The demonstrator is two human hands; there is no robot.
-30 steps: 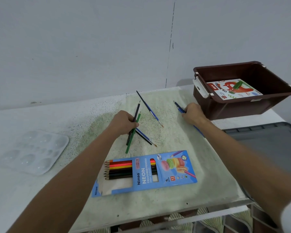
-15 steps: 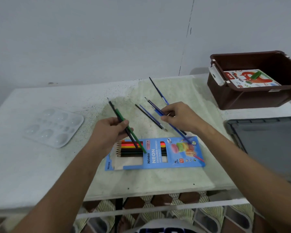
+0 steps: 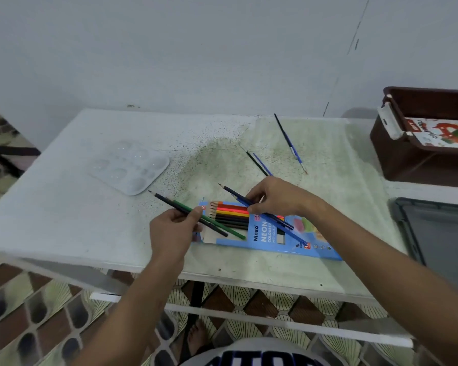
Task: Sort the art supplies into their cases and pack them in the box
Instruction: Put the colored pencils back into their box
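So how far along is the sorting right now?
Done: oil pastels box sits in the brown bin. In hand: left hand and right hand hold pencils over the partly filled pencil case. Left: brushes and palette on the table.

a blue pencil case point(image 3: 273, 233) is showing red, orange, yellow and black pencils at centre; a brown box point(image 3: 407, 157) is sitting upper right; brown, patterned floor tiles point(image 3: 37, 313) are showing lower left.
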